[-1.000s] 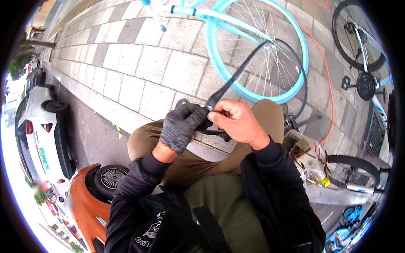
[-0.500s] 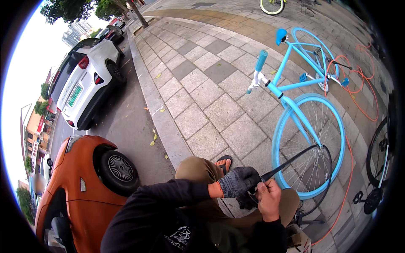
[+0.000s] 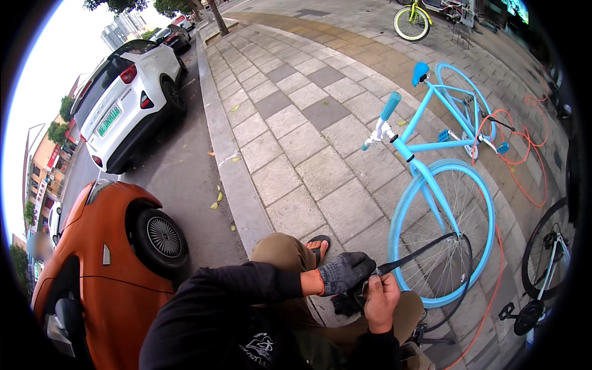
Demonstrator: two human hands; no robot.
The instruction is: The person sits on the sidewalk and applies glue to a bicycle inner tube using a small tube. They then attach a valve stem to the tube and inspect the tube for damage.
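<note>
A flattened black inner tube (image 3: 419,250) runs from my hands to the hub of a light blue bicycle's front wheel (image 3: 394,234), and a loop of it hangs down on the wheel's right side. My left hand (image 3: 347,273), in a grey knit glove with dark fingertips, is closed around the tube's near stretch. Bare and pinching, my right hand (image 3: 381,302) grips the tube right beside it, thumb uppermost. A small light spot shows between the hands, too small to name. Below them is a black bunched thing (image 3: 345,305) that resembles a glove.
The blue bicycle frame (image 3: 435,146) lies on the paving with an orange hose (image 3: 524,135) around its rear. Another bicycle's dark wheel (image 3: 529,253) is at the right edge. An orange car (image 3: 111,265) and a white car (image 3: 129,102) stand along the kerb at left.
The whole view has shifted slightly, with the blue bicycle appearing lower and further left. Both hands stay together on the inner tube, and the right fingers have turned a little.
</note>
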